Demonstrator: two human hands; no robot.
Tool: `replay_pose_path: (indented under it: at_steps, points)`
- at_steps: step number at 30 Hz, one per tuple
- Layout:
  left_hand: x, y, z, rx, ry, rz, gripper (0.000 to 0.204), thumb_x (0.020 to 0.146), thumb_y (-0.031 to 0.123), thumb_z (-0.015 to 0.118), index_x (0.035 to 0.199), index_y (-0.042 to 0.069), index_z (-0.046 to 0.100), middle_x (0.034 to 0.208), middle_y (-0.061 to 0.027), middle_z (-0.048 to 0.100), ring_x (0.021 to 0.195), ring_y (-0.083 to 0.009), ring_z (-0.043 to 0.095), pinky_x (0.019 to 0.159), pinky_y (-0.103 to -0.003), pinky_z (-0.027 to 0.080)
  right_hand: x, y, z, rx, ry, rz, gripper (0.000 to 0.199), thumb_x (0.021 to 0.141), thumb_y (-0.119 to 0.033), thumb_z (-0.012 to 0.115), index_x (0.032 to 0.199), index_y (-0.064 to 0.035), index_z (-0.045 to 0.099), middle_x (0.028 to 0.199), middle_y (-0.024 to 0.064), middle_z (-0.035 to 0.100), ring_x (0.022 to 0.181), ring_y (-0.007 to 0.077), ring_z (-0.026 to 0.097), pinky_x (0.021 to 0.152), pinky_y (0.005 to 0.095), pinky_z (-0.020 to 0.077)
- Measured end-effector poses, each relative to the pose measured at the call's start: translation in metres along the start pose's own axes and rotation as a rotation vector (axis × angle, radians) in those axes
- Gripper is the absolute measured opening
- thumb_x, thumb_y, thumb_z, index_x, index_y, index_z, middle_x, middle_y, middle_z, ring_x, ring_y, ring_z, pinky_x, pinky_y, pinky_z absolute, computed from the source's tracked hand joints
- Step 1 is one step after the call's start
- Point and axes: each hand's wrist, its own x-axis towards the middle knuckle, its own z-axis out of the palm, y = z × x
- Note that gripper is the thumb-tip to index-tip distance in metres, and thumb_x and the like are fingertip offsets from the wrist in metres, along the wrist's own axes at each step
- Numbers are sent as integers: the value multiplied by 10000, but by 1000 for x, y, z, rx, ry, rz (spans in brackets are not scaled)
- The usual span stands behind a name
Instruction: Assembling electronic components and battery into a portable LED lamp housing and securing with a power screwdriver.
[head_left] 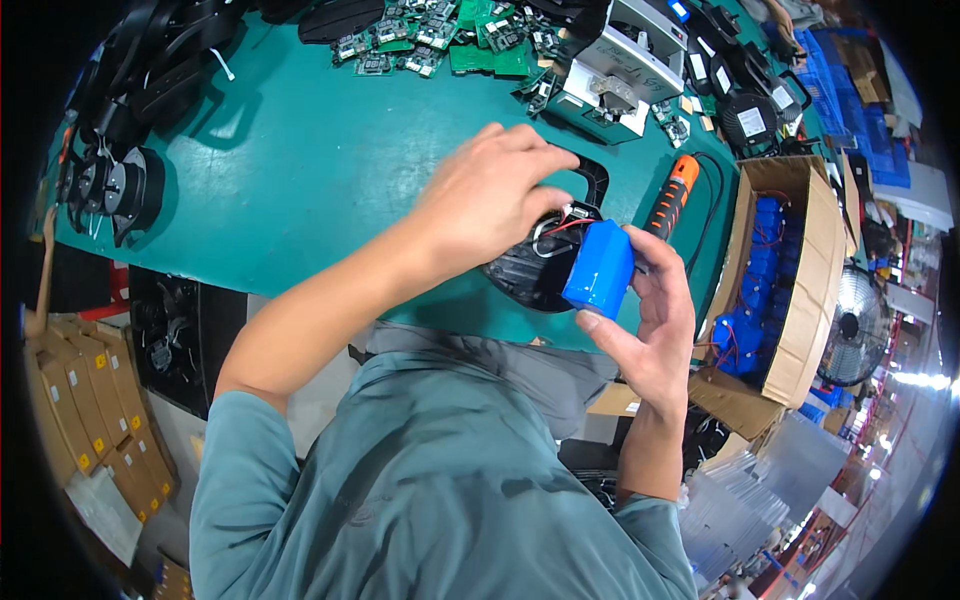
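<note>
A loose grey-green shirt (430,480), softly creased, with short sleeves (240,455) reaching about the elbows; a faint dark marking (362,510) on the chest; bare forearms (345,290), slim and smooth.

Bright light softly shadows the table (320,170); edges warp into black.

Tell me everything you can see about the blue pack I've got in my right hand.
The blue pack is a short, chunky block in a glossy, plastic-looking wrap with rounded edges. The right hand holds it tilted, thumb at its lower end, fingers along its right side. In the view it overlaps the right edge of the round black housing. A red wire shows by its upper left; whether they join is unclear.
</note>
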Motion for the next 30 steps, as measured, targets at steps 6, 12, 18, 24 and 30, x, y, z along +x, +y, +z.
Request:
replay_pose_path:
  at_steps: [6, 12, 18, 24, 30]
  points:
    - [-14, 16, -5, 29, -23, 214, 163, 846, 212, 834, 993, 142, 838, 935, 17, 685, 904, -237, 590, 789, -391, 449, -2, 2, -2, 148, -19, -26, 891, 734, -87, 940, 1501, 37, 505, 1509, 168, 527, 1381, 270, 566, 1128, 414, 482]
    - [-9, 11, 8, 119, -119, 244, 109, 824, 155, 813, 931, 132, 817, 922, 15, 713, 895, -233, 577, 813, -385, 416, 5, 4, 7, 186, -102, -112, 879, 722, -131, 959, 1479, 17, 538, 1523, 201, 555, 1391, 282, 565, 1136, 428, 475]
    - [2, -1, -11, -47, -5, 111, 171, 897, 171, 788, 1052, 116, 836, 964, -41, 728, 984, -280, 621, 863, -431, 506, 15, -10, 3, -404, -132, -242, 849, 691, -77, 936, 1458, -15, 579, 1402, 185, 659, 1274, 355, 628, 1070, 440, 526]
    - [6, -9, -10, 33, -128, 30, 197, 937, 213, 787, 1115, 168, 859, 1115, -51, 748, 1085, -287, 652, 970, -406, 536, 29, -22, 20, -593, -147, -359, 814, 692, -5, 903, 1441, -28, 585, 1397, 188, 648, 1258, 415, 602, 1066, 486, 517]
    - [4, -15, -8, -35, -164, -33, 187, 966, 240, 756, 1104, 171, 861, 1094, -59, 774, 1053, -275, 675, 1016, -424, 508, 34, -27, 33, -634, -187, -275, 779, 712, 21, 888, 1424, -28, 576, 1393, 191, 574, 1243, 435, 567, 1047, 500, 505]
